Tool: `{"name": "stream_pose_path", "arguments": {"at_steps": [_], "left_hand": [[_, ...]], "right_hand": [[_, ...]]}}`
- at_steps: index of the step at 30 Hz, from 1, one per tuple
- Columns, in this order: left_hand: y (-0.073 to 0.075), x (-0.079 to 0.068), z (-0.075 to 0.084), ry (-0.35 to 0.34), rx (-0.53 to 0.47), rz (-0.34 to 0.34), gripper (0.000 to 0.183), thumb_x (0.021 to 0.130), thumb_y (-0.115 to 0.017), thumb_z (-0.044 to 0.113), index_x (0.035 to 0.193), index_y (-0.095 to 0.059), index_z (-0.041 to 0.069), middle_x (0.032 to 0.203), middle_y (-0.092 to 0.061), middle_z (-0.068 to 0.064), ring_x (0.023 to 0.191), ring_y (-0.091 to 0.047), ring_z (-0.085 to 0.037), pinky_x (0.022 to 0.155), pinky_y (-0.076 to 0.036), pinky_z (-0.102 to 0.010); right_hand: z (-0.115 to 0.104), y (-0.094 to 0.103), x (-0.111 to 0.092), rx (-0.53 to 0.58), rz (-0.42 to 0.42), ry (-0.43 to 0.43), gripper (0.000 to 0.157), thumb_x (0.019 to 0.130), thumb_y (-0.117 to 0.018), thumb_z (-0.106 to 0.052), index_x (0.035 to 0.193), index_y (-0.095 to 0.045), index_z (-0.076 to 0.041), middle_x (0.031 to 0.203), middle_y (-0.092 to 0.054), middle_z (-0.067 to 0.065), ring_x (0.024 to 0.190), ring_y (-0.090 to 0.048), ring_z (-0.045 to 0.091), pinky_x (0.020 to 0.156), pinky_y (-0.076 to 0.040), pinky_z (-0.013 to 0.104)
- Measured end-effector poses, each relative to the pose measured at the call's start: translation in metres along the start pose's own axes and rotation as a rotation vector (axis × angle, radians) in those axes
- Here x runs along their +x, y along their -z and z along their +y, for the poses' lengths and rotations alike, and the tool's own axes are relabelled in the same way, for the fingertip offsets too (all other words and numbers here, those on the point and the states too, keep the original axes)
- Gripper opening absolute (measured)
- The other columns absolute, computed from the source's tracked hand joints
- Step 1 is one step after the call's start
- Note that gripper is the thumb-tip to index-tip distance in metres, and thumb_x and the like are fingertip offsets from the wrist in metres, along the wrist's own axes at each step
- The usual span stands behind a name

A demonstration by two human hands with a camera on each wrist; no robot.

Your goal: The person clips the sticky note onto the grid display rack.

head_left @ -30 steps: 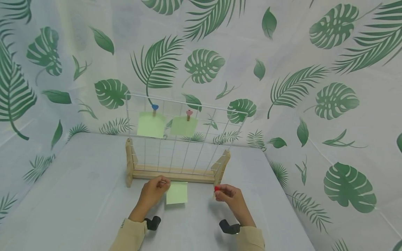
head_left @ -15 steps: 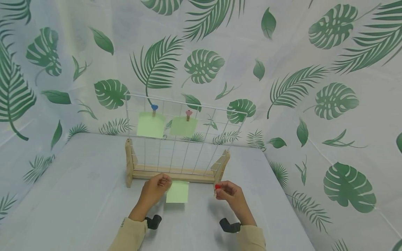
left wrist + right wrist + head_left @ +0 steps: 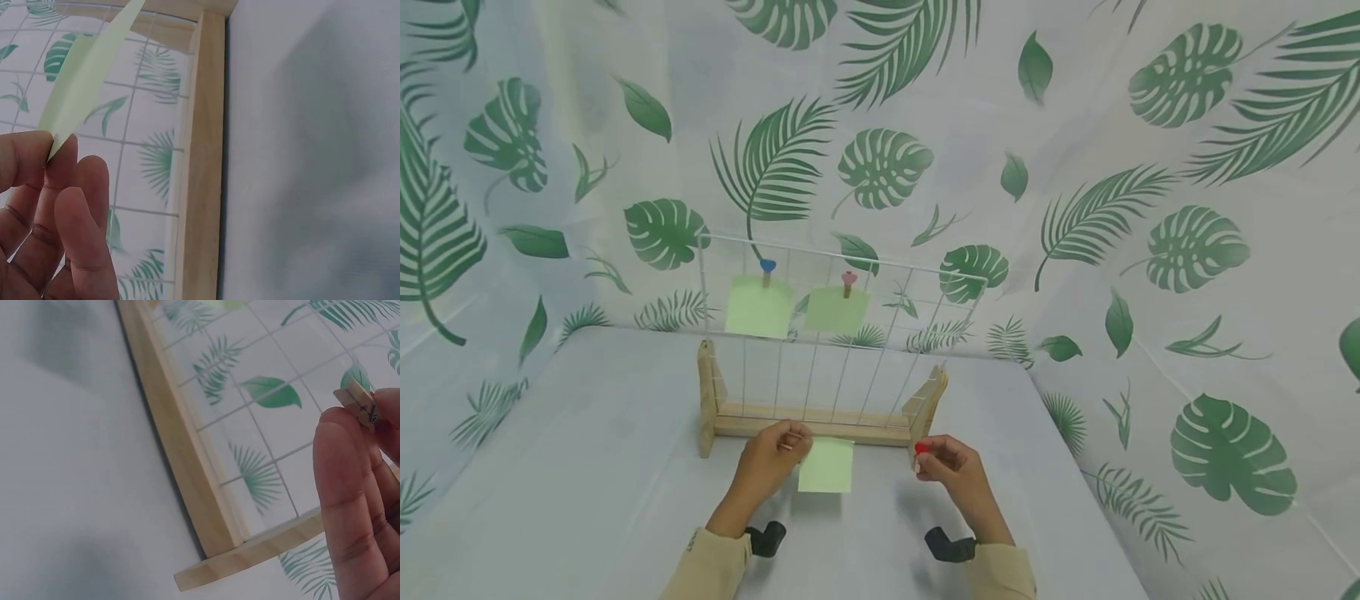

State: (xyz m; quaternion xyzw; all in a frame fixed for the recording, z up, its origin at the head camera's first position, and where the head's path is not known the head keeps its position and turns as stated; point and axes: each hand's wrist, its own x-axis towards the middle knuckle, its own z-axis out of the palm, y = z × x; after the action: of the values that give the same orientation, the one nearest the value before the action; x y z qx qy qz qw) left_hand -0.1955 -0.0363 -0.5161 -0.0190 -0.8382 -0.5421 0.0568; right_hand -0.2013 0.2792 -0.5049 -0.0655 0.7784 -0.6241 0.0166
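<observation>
My left hand (image 3: pixel 769 460) pinches a light green sticky note (image 3: pixel 826 467) by its upper left corner, just in front of the rack's wooden base. In the left wrist view thumb and fingertip meet on the note (image 3: pixel 78 87), which looks slightly bent. To the right, my right hand (image 3: pixel 953 463) holds a small wooden clothespin with a red top (image 3: pixel 922 448). The right wrist view shows the clothespin's wooden end (image 3: pixel 357 403) between the fingertips. Behind both hands stands a white wire grid (image 3: pixel 842 379), with two green notes (image 3: pixel 758 310) clipped high on it.
A blue-topped clothespin (image 3: pixel 767 268) and a pink-topped one (image 3: pixel 848 282) fasten the notes to the grid. Wooden feet (image 3: pixel 706 400) carry the grid at both ends, joined by a wooden bar (image 3: pixel 820 425). A white cloth covers the table (image 3: pixel 610 450); a leaf-printed curtain (image 3: pixel 955 108) surrounds it.
The head view has tilted up slightly. The held note has lifted a little, and the right fingers have turned the clothespin slightly. Both hands keep their hold.
</observation>
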Motion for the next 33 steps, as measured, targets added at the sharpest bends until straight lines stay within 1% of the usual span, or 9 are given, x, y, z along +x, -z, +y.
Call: {"name": "stream_pose_path", "arguments": {"at_steps": [6, 12, 17, 19, 22, 28, 33], "left_hand": [[0.0, -0.001, 0.003, -0.031, -0.005, 0.001, 0.007, 0.102, -0.074, 0.012, 0.108, -0.078, 0.01, 0.097, -0.077, -0.001, 0.091, -0.071, -0.019, 0.082, -0.06, -0.041], [0.001, 0.0, 0.006, -0.054, 0.001, 0.011, 0.005, 0.1, -0.078, 0.014, 0.102, -0.078, 0.01, 0.093, -0.076, 0.002, 0.09, -0.072, -0.018, 0.085, -0.06, -0.042], [0.001, 0.0, 0.011, -0.063, -0.003, 0.012, 0.004, 0.101, -0.078, 0.015, 0.101, -0.078, 0.011, 0.093, -0.078, 0.001, 0.086, -0.07, -0.016, 0.08, -0.059, -0.04], [0.0, -0.001, 0.012, -0.07, -0.008, 0.012, 0.004, 0.101, -0.078, 0.015, 0.101, -0.078, 0.011, 0.092, -0.078, 0.0, 0.085, -0.07, -0.015, 0.078, -0.058, -0.039], [-0.002, -0.001, 0.016, -0.074, -0.013, 0.009, 0.004, 0.101, -0.078, 0.016, 0.102, -0.079, 0.012, 0.092, -0.078, 0.001, 0.085, -0.07, -0.014, 0.08, -0.059, -0.039], [-0.003, 0.0, 0.019, -0.092, -0.01, 0.001, 0.004, 0.102, -0.077, 0.017, 0.102, -0.079, 0.013, 0.092, -0.078, 0.002, 0.087, -0.07, -0.015, 0.083, -0.059, -0.043], [-0.002, 0.001, 0.022, -0.101, -0.003, 0.0, 0.005, 0.102, -0.077, 0.018, 0.102, -0.079, 0.014, 0.092, -0.079, 0.003, 0.085, -0.071, -0.014, 0.08, -0.059, -0.043]], "right_hand": [[-0.001, -0.001, 0.001, -0.006, 0.042, 0.023, 0.017, 0.1, -0.072, 0.003, 0.114, -0.07, 0.011, 0.103, -0.072, 0.025, 0.081, -0.072, 0.016, 0.076, -0.063, 0.026], [-0.005, 0.0, 0.002, 0.0, 0.046, 0.051, 0.017, 0.1, -0.071, 0.004, 0.115, -0.069, 0.013, 0.106, -0.07, 0.028, 0.081, -0.072, 0.016, 0.076, -0.064, 0.027], [-0.008, -0.001, 0.0, -0.012, 0.053, 0.072, 0.015, 0.1, -0.07, 0.005, 0.113, -0.071, 0.012, 0.107, -0.07, 0.032, 0.081, -0.072, 0.016, 0.077, -0.063, 0.026], [-0.01, -0.001, 0.0, -0.019, 0.054, 0.083, 0.015, 0.1, -0.071, 0.005, 0.113, -0.071, 0.012, 0.107, -0.07, 0.032, 0.081, -0.072, 0.016, 0.077, -0.063, 0.026], [-0.012, 0.0, 0.0, -0.027, 0.051, 0.098, 0.015, 0.1, -0.072, 0.004, 0.113, -0.072, 0.012, 0.107, -0.071, 0.032, 0.082, -0.073, 0.018, 0.077, -0.063, 0.026], [-0.018, 0.001, 0.001, -0.037, 0.038, 0.125, 0.016, 0.1, -0.071, 0.003, 0.114, -0.072, 0.012, 0.107, -0.072, 0.031, 0.082, -0.072, 0.015, 0.077, -0.063, 0.025], [-0.022, 0.002, 0.001, -0.034, 0.03, 0.128, 0.017, 0.101, -0.071, 0.004, 0.115, -0.07, 0.014, 0.107, -0.07, 0.033, 0.082, -0.072, 0.015, 0.077, -0.063, 0.026]]}}
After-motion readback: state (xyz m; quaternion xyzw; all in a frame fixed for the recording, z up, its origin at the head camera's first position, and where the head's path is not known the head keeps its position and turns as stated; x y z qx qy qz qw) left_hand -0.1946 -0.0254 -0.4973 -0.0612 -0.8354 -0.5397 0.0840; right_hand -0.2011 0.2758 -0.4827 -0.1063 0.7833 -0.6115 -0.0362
